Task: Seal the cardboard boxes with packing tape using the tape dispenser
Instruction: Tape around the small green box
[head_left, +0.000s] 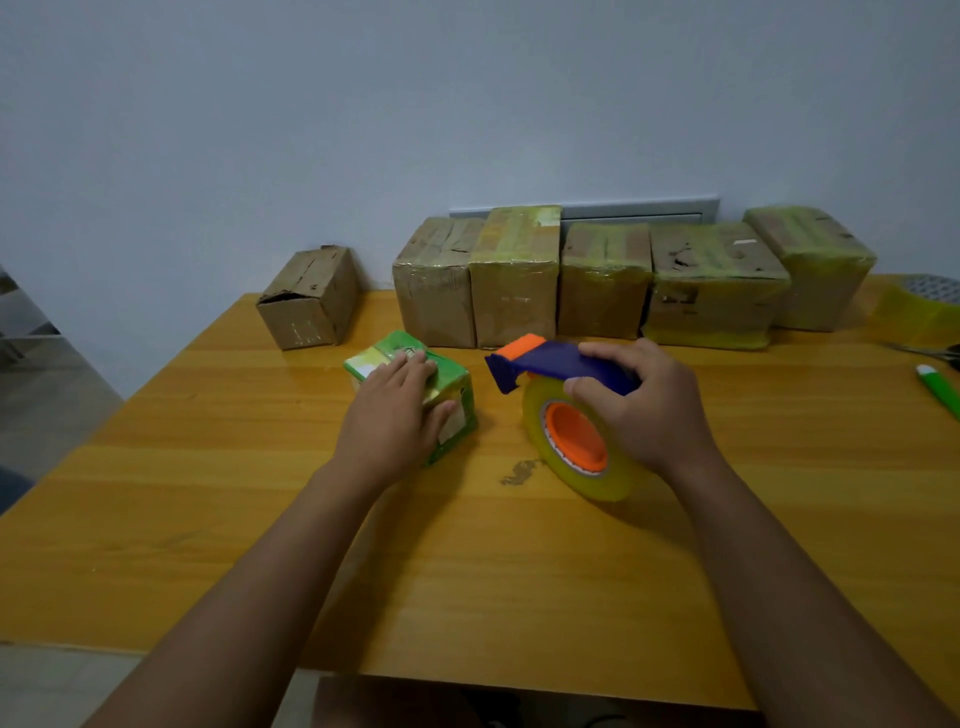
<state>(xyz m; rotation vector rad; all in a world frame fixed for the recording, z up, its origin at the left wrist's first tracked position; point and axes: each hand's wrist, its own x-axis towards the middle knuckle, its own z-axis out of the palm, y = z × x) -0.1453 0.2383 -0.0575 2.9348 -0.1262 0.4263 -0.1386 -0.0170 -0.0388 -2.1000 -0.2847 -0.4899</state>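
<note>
Head view: left hand rests flat-fingered on the small green box on the counter; right hand grips the tape dispenser just beside it. Risk: the light box may slide when tape pulls.

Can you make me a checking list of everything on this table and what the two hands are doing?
Surface: wooden table, glossy, with a dark scuff mark.
Job's things: small green box near the middle; tape dispenser, blue and orange, beside it; five taped cardboard boxes in a row by the wall; one untaped cardboard box apart on the left.
Clutter: spare tape roll, scissors and a green-and-white tool at the right edge.
Hands: left hand rests flat on the green box; right hand grips the dispenser.
Cables: nothing seen.
Surroundings: plain pale wall; grey floor on the left.
</note>
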